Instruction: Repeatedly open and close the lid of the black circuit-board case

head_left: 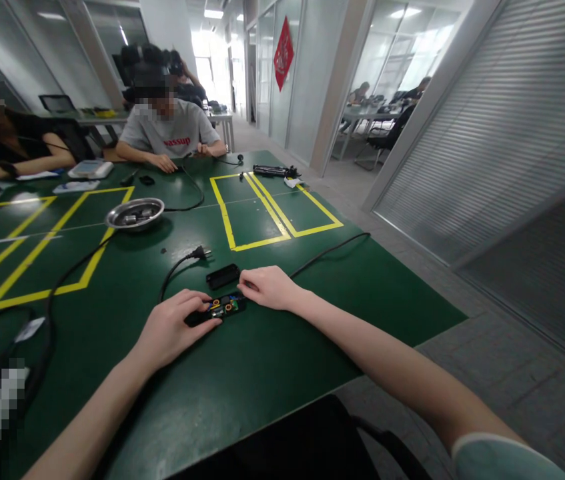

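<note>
My left hand (175,325) grips the left end of an open black plastic case with a small circuit board (226,305) in it, thumb and fingers on opposite sides. Round orange-ringed parts, a silvery cylinder and thin coloured wires show on the board. At the case's right end, my right hand (273,287) has its thumb and fingertips pinched together; what lies between them is too small to make out. Just behind the board rests a separate black cover (223,276), hollow side up. A black cable (329,252) emerges from behind my right hand and runs to the right.
A black cord with a two-pin plug (201,253) lies beyond my left hand. A metal bowl (157,212) with small metal parts stands farther back. Yellow tape (262,243) marks rectangles on the green table (282,373). Across it sits a person in a grey shirt (177,127).
</note>
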Motion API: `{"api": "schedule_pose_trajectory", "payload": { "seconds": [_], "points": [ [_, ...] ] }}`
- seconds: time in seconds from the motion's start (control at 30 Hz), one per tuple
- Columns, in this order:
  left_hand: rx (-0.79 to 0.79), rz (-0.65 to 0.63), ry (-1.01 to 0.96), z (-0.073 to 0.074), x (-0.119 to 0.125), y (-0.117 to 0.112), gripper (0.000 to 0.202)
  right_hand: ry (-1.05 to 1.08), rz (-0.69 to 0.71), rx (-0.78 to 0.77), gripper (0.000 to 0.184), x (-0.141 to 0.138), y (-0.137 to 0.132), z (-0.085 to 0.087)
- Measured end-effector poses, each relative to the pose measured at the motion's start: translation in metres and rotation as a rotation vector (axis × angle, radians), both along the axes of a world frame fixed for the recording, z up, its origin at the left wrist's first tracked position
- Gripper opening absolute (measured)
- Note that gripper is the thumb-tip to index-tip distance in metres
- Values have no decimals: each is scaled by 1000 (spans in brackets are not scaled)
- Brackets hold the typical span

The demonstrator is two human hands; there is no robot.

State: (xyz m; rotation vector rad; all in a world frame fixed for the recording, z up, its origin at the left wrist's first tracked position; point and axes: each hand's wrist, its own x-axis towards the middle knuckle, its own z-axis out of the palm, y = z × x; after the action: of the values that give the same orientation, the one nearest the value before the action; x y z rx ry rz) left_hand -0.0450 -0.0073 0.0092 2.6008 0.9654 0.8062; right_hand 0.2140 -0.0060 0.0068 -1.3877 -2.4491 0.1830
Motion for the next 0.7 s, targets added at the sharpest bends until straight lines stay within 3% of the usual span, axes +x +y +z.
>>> {"api": "schedule_pose_trajectory", "payload": {
  "seconds": [0.13,0.3,0.47,0.7],
  "points": [
    [0,15,-40,3,2,2,32,74,-53,-5,11,1,1,0],
    [7,176,-170,6,8,7,32,71,-53,-4,18,6,3,0],
    [-115,77,-96,7,11,5,30,18,-8,-13,13,8,2,2],
    [-251,31,-69,6,8,4,28,-166,-3,46,34,4,-3,1]
  ]
}}
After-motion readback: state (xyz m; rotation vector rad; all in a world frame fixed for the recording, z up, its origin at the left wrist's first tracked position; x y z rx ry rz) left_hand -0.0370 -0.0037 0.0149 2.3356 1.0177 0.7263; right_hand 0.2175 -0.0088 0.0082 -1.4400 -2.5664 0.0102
